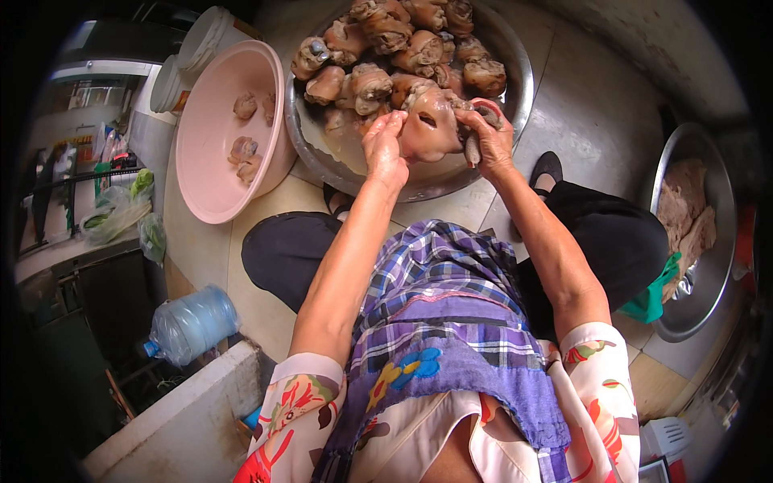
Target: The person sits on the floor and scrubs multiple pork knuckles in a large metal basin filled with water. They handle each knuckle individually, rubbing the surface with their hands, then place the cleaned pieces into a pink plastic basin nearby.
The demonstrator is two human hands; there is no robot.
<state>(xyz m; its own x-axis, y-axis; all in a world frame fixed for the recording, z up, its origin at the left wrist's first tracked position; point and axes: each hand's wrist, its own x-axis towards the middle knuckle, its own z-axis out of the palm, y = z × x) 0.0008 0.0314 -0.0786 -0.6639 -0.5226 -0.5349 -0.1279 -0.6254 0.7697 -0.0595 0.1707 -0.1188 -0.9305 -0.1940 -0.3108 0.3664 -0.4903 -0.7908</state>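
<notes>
Over a large steel basin [314,154], both my hands hold up one skin-on pork knuckle [430,130] that has a dark slit in its skin. My left hand [386,148] pinches its left edge between thumb and fingers. On the other side, my right hand [492,136] grips the edge, and in the same hand is a grey-brown tool [473,150] with a red part, its exact kind partly hidden by the fingers. Several more pork knuckles [420,51] are heaped in the far part of the basin, above cloudy liquid [344,154].
A pink plastic tub [205,175] with several meat pieces [244,151] stands left of the basin. At right, another steel basin [694,326] holds large meat slabs [682,199] and a green cloth or bag [655,296]. White buckets [202,39] and a blue water jug [193,323] are at left.
</notes>
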